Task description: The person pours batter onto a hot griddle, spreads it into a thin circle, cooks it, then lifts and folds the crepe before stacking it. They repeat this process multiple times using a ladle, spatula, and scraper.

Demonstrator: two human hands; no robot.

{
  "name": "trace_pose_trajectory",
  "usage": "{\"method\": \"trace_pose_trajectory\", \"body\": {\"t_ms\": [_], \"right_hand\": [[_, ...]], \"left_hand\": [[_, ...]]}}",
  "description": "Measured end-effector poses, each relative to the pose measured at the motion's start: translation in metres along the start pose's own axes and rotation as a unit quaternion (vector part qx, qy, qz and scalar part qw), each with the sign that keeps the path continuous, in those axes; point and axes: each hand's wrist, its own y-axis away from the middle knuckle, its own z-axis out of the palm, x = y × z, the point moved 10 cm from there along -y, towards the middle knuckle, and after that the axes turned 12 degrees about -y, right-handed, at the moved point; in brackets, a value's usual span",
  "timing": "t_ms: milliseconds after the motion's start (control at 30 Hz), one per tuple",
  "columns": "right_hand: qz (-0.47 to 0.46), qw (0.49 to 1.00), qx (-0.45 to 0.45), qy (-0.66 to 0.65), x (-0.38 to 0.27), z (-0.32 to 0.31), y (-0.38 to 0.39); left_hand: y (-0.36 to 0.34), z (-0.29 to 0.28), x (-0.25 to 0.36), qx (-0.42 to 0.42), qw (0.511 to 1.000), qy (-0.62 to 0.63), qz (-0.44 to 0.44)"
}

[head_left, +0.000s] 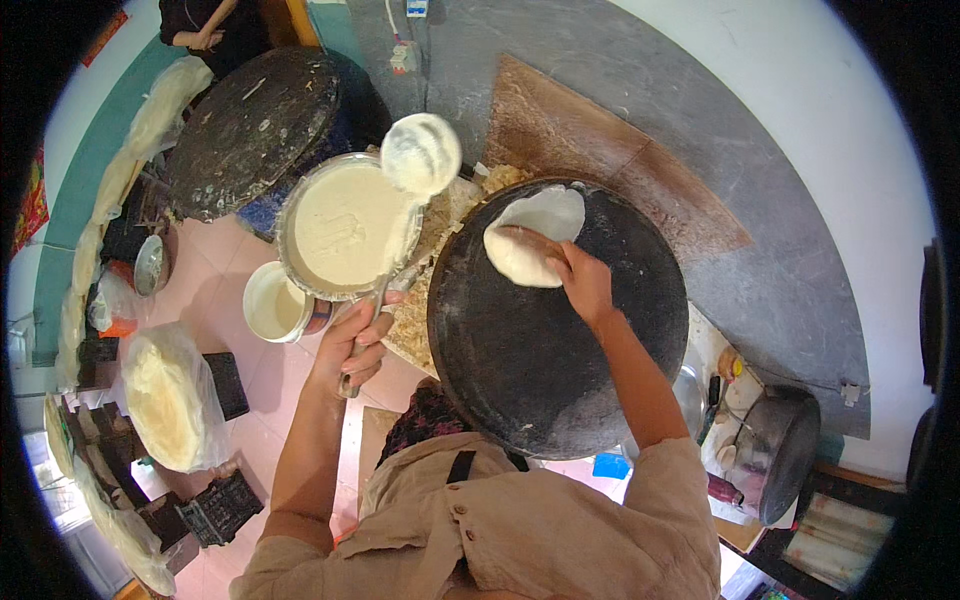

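My left hand (362, 340) grips the metal handle of a ladle (420, 153), whose batter-coated bowl is raised at the upper right of a round container of pale batter (335, 228). My right hand (585, 275) holds a wooden spreading tool (530, 243) over the large black round griddle (540, 370). The tool lies against a pale patch of batter (545, 210) on the griddle's upper part, its far end partly hidden in the batter.
A white bucket (262, 305) stands below the batter container. A dark round lid (245, 130) lies upper left, with a person (205, 25) behind it. Wrapped pale stacks (170, 395) are at left. A dark pot (785, 460) and utensils sit at right, near the grey wall.
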Motion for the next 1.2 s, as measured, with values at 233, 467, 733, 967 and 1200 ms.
{"method": "trace_pose_trajectory", "body": {"t_ms": [233, 467, 733, 967, 1200], "right_hand": [[0.025, 0.998, 0.063, 0.02, 0.003, -0.014, -0.029], [-0.029, 0.999, 0.022, 0.029, 0.0, 0.011, -0.027], [0.005, 0.997, -0.072, -0.034, -0.026, 0.001, 0.059], [-0.022, 1.0, -0.015, -0.014, -0.029, 0.015, 0.008], [-0.06, 0.991, -0.115, -0.023, -0.042, 0.024, 0.047]], "left_hand": [[0.024, -0.101, -0.011, 0.086, 0.996, 0.035, -0.006], [0.02, -0.184, -0.032, 0.141, 0.989, -0.001, -0.039], [0.014, -0.24, -0.041, 0.182, 0.98, -0.039, -0.077], [0.011, -0.281, -0.052, 0.198, 0.967, -0.09, -0.133], [0.015, -0.285, -0.058, 0.212, 0.957, -0.129, -0.152]]}}
